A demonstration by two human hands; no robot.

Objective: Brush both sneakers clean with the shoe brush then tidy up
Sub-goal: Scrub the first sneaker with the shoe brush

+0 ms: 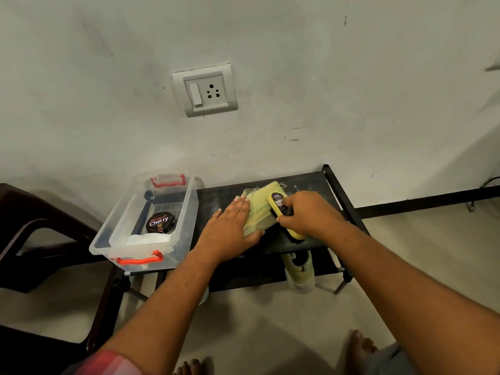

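A pale yellow-green sneaker (259,205) lies on its side on the top shelf of a black shoe rack (216,198). My left hand (230,234) lies flat with straight fingers on the sneaker's left side, its thumb under the near edge. My right hand (308,215) grips a yellow shoe brush (278,201) with dark bristles, held against the sneaker's right side. A second yellow-green sneaker (299,269) sits on the rack's lower shelf, partly hidden by the top shelf.
A clear plastic box (184,209) with red handles stands at the rack's left end, holding a round black polish tin (160,222) and a white cloth. A dark brown chair (40,239) stands to the left. A wall with a socket (205,90) is directly behind.
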